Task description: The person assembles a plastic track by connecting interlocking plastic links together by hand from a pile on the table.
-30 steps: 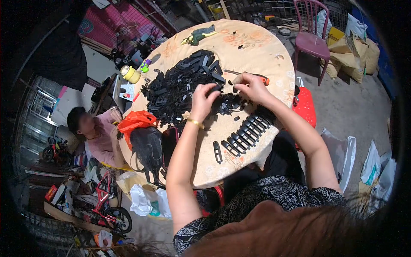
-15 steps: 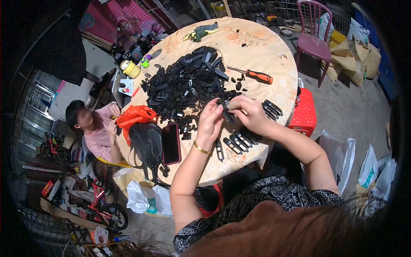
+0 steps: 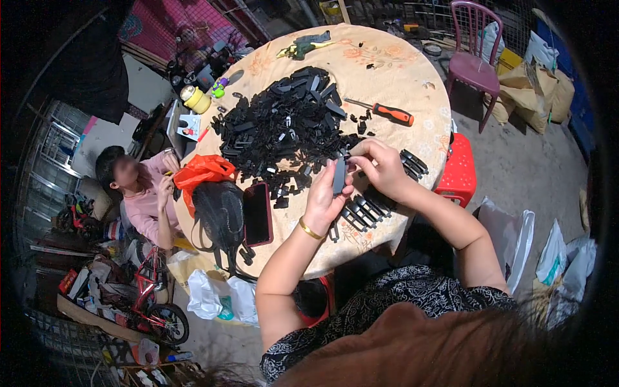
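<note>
My left hand (image 3: 325, 197) and my right hand (image 3: 380, 166) meet above the near edge of a round table (image 3: 400, 84), both closed on one long black plastic part (image 3: 339, 174) held upright between them. A gold bangle sits on my left wrist. A big heap of black plastic parts (image 3: 284, 126) lies just beyond my hands. A row of finished black pieces (image 3: 364, 209) is lined up below my hands near the table's rim, with more by my right wrist (image 3: 412, 163).
An orange-handled screwdriver (image 3: 387, 113) lies right of the heap. A dark phone (image 3: 258, 213), a black mesh bag (image 3: 219, 213) and an orange bag (image 3: 203, 171) sit at the table's left. A person in pink (image 3: 138, 193) sits left. A red stool (image 3: 459, 174) and a chair (image 3: 480, 45) stand right.
My hands drew back from the heap toward the near edge and came together. They now hold one black part upright between them.
</note>
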The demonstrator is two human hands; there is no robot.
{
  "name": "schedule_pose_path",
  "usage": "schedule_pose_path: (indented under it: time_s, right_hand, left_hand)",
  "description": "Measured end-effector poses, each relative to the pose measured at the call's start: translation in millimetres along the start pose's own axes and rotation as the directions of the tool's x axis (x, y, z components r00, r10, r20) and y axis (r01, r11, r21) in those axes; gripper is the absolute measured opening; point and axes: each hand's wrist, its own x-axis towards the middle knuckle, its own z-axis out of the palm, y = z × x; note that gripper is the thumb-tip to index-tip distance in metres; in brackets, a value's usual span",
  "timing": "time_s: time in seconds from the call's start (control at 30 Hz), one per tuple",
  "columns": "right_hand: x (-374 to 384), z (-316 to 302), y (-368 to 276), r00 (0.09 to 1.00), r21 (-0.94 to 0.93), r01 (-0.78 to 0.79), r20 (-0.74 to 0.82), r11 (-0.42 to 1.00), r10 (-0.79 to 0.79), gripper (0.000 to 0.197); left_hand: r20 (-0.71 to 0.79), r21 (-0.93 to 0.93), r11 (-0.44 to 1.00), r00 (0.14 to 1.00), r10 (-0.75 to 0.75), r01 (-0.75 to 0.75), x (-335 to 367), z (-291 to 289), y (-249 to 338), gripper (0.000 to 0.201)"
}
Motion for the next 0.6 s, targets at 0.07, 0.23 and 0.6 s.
schedule_pose_path:
  time_s: [0.07,0.23,0.6]
  right_hand:
    - [-1.1,1.7,-0.3,0.999,-0.064,0.046,-0.002,0.997,-0.046,0.006]
    - [-4.1,5.0,-3.1,0.997,-0.126,0.08,0.0,0.989,-0.081,0.008]
    - [-3.3,0.8,-9.9,0.963,-0.255,0.263,0.002,0.931,-0.271,0.016]
  left_hand:
    - [-0.031,0.018,1.0,0.999,0.012,-0.012,-1.4,3.1,0.2,0.026]
    - [0.108,0.074,0.997,0.994,0.028,-0.036,-1.2,-7.9,1.7,0.026]
    - [0.157,0.203,0.96,0.974,0.16,-0.191,-5.5,2.9,-4.2,0.029]
